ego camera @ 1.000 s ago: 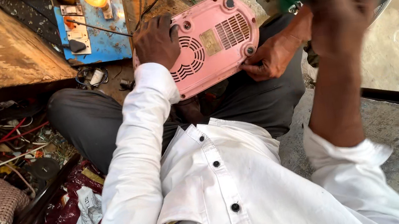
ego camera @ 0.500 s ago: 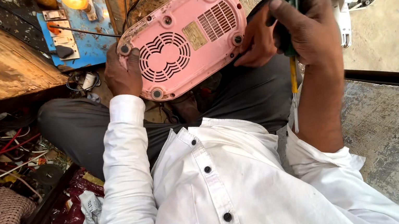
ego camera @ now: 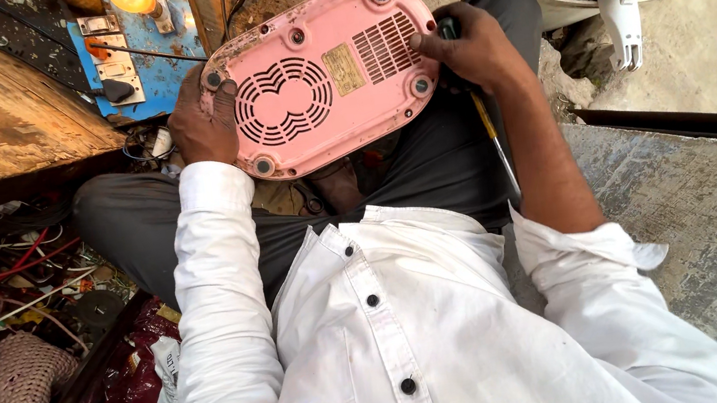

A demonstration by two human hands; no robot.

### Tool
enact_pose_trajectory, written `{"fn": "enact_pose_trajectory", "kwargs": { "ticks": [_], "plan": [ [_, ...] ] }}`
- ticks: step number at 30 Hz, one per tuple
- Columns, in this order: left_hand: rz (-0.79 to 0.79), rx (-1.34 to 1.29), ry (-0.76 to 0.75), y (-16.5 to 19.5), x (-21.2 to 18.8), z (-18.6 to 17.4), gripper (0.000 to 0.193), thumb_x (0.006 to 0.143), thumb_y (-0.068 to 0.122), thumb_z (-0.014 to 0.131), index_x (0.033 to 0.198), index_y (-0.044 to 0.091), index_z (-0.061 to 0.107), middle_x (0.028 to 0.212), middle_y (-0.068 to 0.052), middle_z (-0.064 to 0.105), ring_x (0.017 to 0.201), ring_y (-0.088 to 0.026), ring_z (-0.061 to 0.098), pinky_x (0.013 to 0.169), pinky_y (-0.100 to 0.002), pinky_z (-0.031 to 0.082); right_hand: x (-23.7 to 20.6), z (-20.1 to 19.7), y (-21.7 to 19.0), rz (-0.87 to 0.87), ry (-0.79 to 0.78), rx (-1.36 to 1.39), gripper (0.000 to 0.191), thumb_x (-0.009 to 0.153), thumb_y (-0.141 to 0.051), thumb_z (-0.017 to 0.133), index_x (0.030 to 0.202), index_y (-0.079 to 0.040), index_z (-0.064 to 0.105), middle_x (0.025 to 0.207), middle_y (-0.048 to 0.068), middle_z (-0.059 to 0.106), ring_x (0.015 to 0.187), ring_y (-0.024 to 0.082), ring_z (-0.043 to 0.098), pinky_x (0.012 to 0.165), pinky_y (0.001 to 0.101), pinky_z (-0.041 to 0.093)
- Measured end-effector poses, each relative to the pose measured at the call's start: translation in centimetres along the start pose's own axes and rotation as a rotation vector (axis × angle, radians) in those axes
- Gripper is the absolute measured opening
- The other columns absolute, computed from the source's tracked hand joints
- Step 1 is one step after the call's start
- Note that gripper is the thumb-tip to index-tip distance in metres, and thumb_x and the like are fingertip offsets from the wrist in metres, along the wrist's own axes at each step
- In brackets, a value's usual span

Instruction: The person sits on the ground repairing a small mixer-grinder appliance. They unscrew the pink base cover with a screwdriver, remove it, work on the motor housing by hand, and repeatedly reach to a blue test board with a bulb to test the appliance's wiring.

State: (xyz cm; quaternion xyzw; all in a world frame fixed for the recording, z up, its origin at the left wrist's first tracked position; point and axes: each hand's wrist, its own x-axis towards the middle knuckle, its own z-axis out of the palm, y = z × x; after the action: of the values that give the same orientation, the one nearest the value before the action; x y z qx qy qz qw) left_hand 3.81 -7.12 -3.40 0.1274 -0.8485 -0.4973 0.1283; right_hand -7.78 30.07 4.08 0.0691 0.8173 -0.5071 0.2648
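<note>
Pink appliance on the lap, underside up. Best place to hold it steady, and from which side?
Likely the two short rounded ends, from the outer sides. The pink appliance lies flat, vents and feet up, so the edges are free. The left hand already cups the left end; the right hand, holding a screwdriver, rests at the right end.
</note>
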Motion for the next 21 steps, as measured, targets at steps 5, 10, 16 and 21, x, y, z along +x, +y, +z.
{"fn": "enact_pose_trajectory", "kwargs": {
  "ticks": [5, 10, 16, 21],
  "plan": [
    [-0.031, 0.024, -0.072, -1.1, 1.3, -2.6, 0.045, 0.103, 0.036, 0.075, 0.133, 0.004, 0.069, 0.119, -0.019, 0.076, 0.111, -0.033, 0.074, 0.095, -0.039, 0.057, 0.7, 0.0, -0.6, 0.017, -0.17, -0.266, 0.076, 0.072, -0.037, 0.093, 0.126, 0.005, 0.06, 0.087, 0.017, 0.073, 0.067, 0.021, 0.072, 0.057, 0.0361, 0.058],
    [0.085, 0.122, -0.18, -3.4, 2.6, -3.8, 0.047, 0.1, 0.036, 0.076, 0.135, 0.005, 0.068, 0.126, -0.021, 0.073, 0.116, -0.038, 0.072, 0.096, -0.044, 0.058, -1.2, 0.8, 0.3, -0.124, -0.323, -0.697, 0.078, 0.063, -0.042, 0.101, 0.11, 0.008, 0.066, 0.095, 0.023, 0.072, 0.089, 0.034, 0.07, 0.076, 0.0442, 0.055],
    [0.391, 0.438, 0.059, 0.1, 1.3, -2.3, 0.062, 0.106, 0.034, 0.087, 0.152, 0.012, 0.052, 0.146, -0.016, 0.057, 0.125, -0.042, 0.064, 0.105, -0.048, 0.056, -5.1, -0.9, -3.3, -0.378, 0.054, -0.474, 0.039, 0.108, -0.032, 0.08, 0.122, 0.003, 0.067, 0.096, 0.015, 0.072, 0.078, 0.018, 0.07, 0.069, 0.0333, 0.055],
    [0.204, -0.163, -0.345, 13.1, -3.2, -0.1, 0.072, 0.098, 0.021, 0.086, 0.152, 0.013, 0.039, 0.143, -0.013, 0.061, 0.108, -0.022, 0.07, 0.084, -0.033, 0.059, -7.4, 3.4, -8.8, -0.638, 0.049, 0.228, 0.022, 0.12, -0.019, 0.064, 0.115, 0.002, 0.059, 0.089, 0.008, 0.065, 0.064, 0.011, 0.062, 0.058, 0.0242, 0.049]
  ]
}}
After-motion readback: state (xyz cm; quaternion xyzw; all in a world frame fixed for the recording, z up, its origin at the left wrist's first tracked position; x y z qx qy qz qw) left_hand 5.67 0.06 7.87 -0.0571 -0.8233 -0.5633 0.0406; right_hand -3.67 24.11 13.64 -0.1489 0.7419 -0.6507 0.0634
